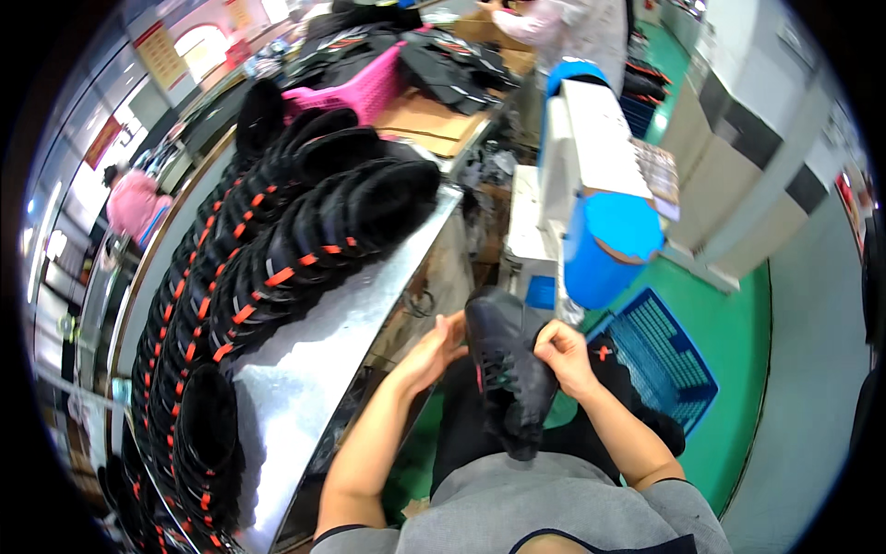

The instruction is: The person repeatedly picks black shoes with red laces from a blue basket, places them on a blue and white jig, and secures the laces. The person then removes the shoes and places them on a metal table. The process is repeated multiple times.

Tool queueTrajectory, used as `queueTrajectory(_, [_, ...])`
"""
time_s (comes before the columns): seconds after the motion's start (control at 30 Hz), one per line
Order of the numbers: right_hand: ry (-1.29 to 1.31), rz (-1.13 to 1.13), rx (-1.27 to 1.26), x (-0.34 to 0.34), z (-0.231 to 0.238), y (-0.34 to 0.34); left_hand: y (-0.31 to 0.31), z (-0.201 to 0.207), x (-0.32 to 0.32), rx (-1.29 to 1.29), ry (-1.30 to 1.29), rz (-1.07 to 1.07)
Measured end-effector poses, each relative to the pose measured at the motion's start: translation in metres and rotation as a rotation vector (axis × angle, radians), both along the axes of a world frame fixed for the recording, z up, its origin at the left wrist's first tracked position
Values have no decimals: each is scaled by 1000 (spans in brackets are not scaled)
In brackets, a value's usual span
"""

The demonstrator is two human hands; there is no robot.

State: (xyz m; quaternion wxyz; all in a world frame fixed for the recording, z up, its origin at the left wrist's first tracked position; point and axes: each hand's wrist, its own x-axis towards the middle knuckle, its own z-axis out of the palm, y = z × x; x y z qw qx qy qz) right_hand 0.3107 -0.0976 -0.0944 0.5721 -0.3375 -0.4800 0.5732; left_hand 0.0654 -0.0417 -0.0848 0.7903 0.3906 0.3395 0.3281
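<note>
A black shoe upper with a lace opening is in front of my body, above my lap, its rounded end pointing away from me. My right hand is closed on its right edge, thumb and fingers pinched together. Along the opposite edge is my left hand, fingers stretched out and apart, the tips at the side of the upper. Whether those fingertips press on it I cannot tell.
On the metal table at left, long nested rows of black shoe uppers show orange tabs. Farther back stands a pink basket. Ahead is a white and blue machine; a blue crate is on the green floor. Another person stands beyond.
</note>
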Motion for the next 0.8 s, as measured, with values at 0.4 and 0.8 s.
queueTrajectory(0.4, [-214, -276, -437, 82, -71, -1, -3, -121, 130, -119, -166, 43])
queueTrajectory(0.8, [54, -384, -486, 94, -86, 43, 28, -94, 156, -97, -56, 197])
